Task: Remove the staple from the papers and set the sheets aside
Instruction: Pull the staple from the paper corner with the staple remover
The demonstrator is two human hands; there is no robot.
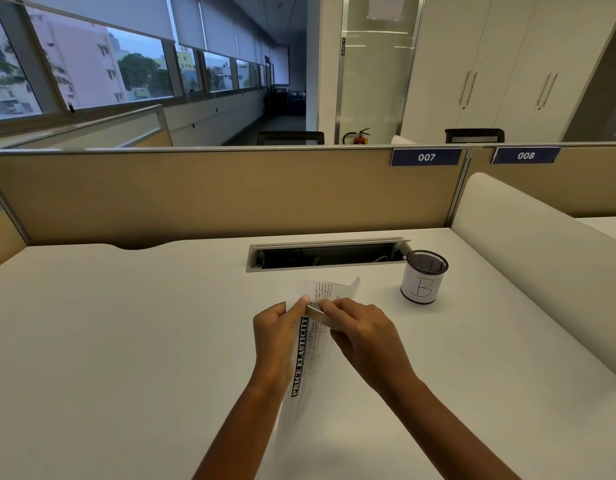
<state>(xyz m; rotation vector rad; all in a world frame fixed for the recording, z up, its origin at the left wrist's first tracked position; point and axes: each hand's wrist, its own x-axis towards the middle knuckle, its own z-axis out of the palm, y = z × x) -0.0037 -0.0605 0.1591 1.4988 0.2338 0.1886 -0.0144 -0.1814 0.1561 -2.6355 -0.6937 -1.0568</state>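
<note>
The white printed papers (308, 358), headed in bold black letters "PRICE ELASTICITY" along one edge, are held up off the white desk top (126, 341) between both hands, near the middle of the desk and close to the person. The sheets run lengthwise away from the camera, their near end hanging low between the forearms and their far end curling upward, with a loose corner lifted beyond the fingers. The left hand (277, 337) is closed on the left edge of the papers, thumb pressed against the upper part of the sheet. The right hand (360, 332) is closed around a small flat silver metal tool (318, 315), its tip laid against the papers just beside the left thumb; the staple itself is too small to make out. Behind the papers a long rectangular cable slot with a grey metal frame (329, 254) is sunk into the desk. To the right of the slot stands a black wire-mesh cup wrapped in white paper marked with a handwritten "B" (423, 277), well apart from the hands. A tan fabric partition (213, 192) closes the back of the desk and carries two blue number plates reading "007" (426, 156) and "008" (525, 155). A white curved divider (528, 258) bounds the desk on the right.
</note>
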